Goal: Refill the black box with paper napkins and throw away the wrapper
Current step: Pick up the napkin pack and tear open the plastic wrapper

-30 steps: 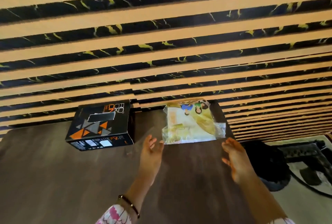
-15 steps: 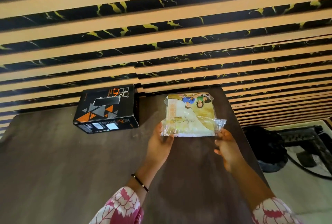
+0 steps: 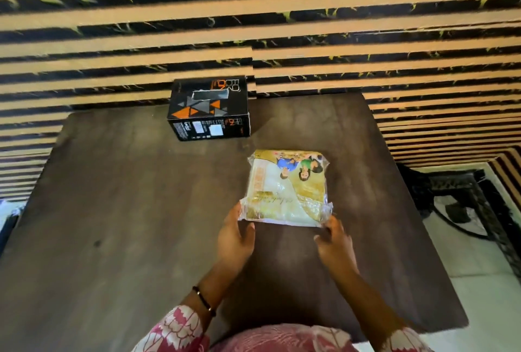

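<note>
The napkin pack [image 3: 287, 188] lay on the table [image 3: 112, 210], just beyond both hands, its near corners touching the left hand [image 3: 235, 238] and right hand [image 3: 334, 241]. The box [image 3: 208, 110] stood farther off, beyond and left of the left hand, against the slatted wall [image 3: 253, 27].

Likely a home or small eatery: dark wooden table [image 3: 112, 210] under the hands, striped slatted wall panelling [image 3: 253, 27] beyond them, tiled floor [image 3: 479, 295] rightward.

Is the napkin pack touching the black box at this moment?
Apart. The head view shows bare table between the napkin pack and the black box.
</note>
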